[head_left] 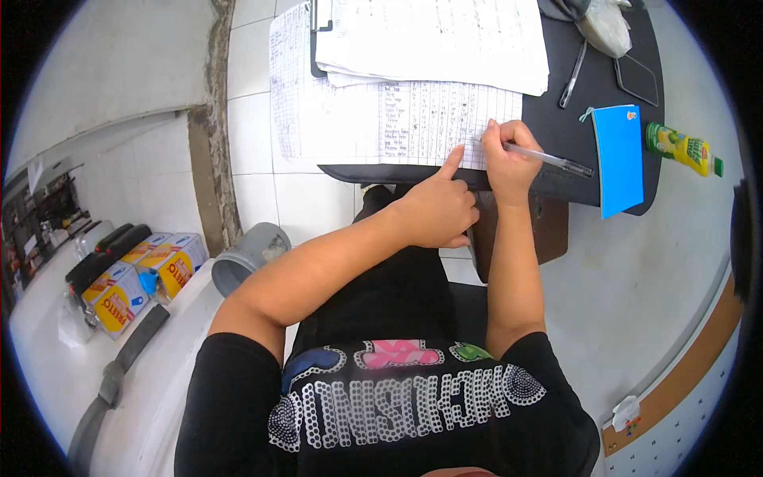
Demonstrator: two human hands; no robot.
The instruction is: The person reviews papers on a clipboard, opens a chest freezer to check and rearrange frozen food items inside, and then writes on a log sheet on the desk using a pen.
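Pen (556,161) nearly crosswise, tip leftward

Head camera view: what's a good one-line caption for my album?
Right hand holds a pen over a gridded sheet; left hand extends its index finger over the same page.

Black T-shirt (226,413) with white lettering (397,405)

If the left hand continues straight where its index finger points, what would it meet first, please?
The left hand would probably meet the near edge of the paper stack, passing over the gridded sheet; the pen looks close on the right, and depth is unclear.
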